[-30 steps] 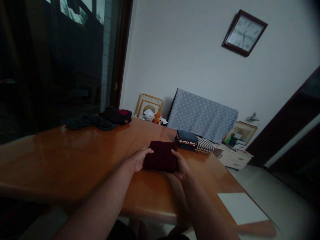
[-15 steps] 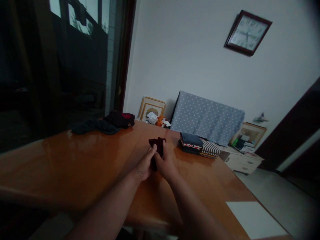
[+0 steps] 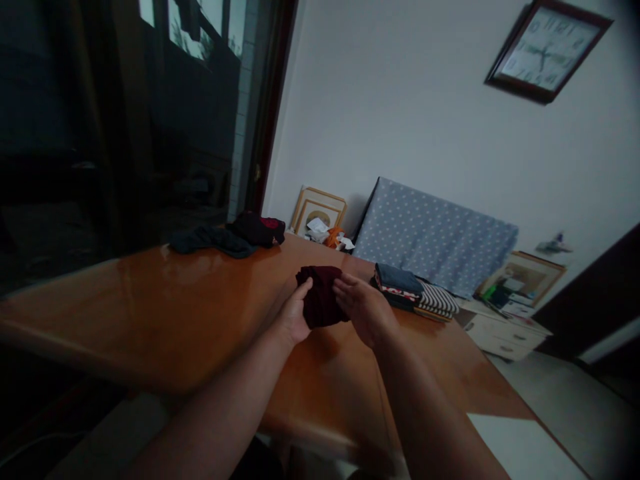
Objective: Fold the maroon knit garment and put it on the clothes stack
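Observation:
A folded maroon garment (image 3: 324, 297) is held just above the wooden table, between my two hands; its exact kind does not show. My left hand (image 3: 296, 315) grips its left edge, with the thumb on top and the other fingers hidden beneath. Against the right edge lies my right hand (image 3: 367, 308), its fingers together and pressed on the cloth. Beyond it to the right sits a stack of folded clothes (image 3: 400, 283), with denim on top, beside a striped folded garment (image 3: 439, 300). Dark crumpled clothes (image 3: 255, 230) lie at the table's far left.
The wooden table (image 3: 200, 320) fills the foreground. A white sheet (image 3: 515, 440) lies at its right edge. Behind stand a dotted blue cloth cover (image 3: 435, 233), picture frames (image 3: 317, 210) and a white drawer cabinet (image 3: 505, 333). A clock (image 3: 547, 50) hangs above.
My hands have moved apart, and the maroon garment between them now shows a wider, flatter face. The camera view has shifted left.

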### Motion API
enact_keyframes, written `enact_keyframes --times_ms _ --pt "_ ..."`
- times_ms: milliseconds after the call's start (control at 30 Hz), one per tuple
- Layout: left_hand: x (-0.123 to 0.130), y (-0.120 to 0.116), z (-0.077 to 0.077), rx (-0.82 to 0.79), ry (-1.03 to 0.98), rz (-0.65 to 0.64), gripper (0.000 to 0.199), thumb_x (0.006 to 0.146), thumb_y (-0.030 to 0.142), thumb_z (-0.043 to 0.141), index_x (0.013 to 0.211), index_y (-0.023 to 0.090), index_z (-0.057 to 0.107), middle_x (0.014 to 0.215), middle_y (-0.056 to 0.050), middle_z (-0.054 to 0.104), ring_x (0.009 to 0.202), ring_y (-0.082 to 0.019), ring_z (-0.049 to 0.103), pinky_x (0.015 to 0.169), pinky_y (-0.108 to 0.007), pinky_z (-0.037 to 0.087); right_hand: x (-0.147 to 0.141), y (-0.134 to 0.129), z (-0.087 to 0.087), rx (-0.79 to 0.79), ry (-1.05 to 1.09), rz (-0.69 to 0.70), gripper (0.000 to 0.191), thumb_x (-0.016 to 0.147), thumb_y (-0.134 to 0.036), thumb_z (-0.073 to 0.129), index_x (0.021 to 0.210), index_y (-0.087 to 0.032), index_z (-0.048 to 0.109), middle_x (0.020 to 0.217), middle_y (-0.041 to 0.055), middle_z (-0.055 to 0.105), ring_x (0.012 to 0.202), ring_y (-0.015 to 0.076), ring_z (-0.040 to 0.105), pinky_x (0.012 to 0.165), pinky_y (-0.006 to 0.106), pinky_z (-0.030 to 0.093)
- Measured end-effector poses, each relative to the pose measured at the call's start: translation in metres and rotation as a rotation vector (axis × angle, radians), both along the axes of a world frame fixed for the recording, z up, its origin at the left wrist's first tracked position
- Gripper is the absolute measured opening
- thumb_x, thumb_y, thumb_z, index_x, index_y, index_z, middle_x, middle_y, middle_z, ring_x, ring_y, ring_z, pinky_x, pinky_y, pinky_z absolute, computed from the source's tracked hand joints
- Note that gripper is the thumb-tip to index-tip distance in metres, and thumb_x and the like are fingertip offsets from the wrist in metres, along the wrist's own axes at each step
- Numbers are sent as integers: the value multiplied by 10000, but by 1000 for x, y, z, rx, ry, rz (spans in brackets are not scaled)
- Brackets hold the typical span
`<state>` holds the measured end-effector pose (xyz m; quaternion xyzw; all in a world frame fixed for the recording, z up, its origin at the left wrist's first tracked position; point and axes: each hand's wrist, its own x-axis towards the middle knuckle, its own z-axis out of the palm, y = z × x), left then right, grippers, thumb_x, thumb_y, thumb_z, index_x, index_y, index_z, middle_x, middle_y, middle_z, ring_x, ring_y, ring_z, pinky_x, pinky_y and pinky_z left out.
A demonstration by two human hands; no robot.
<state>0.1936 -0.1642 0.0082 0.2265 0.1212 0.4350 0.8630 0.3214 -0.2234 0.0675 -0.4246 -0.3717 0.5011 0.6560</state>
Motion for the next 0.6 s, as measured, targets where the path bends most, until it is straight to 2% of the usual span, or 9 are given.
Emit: enact_keyframes --times_ms 67,167,267,367,467,600 --pt "0 0 0 25 -15 -34 534 965 516 515 1339 145 605 1216 -159 711 1054 -288 702 969 -471 531 4 -3 0 -42 -140 -64 301 721 -226 710 1019 -188 682 947 63 744 876 194 699 816 333 559" --pt "0 -2 -2 40 16 -85 566 950 560 521 1334 155 609 1185 -160 722 1013 -301 712 931 -485 544 1 -4 -6 -69 -422 -59 352 718 -366 768 995 -164 685 783 24 699 679 158 628 643 277 503" --pt "0 -4 -3 29 98 -111 616 910 627 548 1312 166 623 1100 -151 745 947 -303 725 860 -447 564 -5 -1 -16 -32 -702 -86 451 677 -467 808 999 -171 699 751 21 662 655 166 581 609 288 455" --pt "0 -5 -2 39 100 -136 621 914 653 511 1285 173 642 1064 -139 754 934 -297 725 826 -416 569 -7 7 -25 34 -917 -226 461 606 -410 856 990 -198 715 762 33 652 704 197 576 662 325 456" --pt "0 -4 -3 36 89 -137 512 935 547 520 1255 172 657 1021 -122 762 883 -278 729 809 -412 574 -4 12 -29 23 -917 -239 355 655 -322 778 982 -201 711 768 34 670 714 204 596 682 333 469" --pt "2 -4 -6 19 97 -103 394 918 382 543 1205 145 674 951 -110 769 794 -256 729 787 -409 581 1 8 -19 -71 -630 -134 275 691 -332 687 923 -183 683 703 11 673 610 174 597 589 289 462"
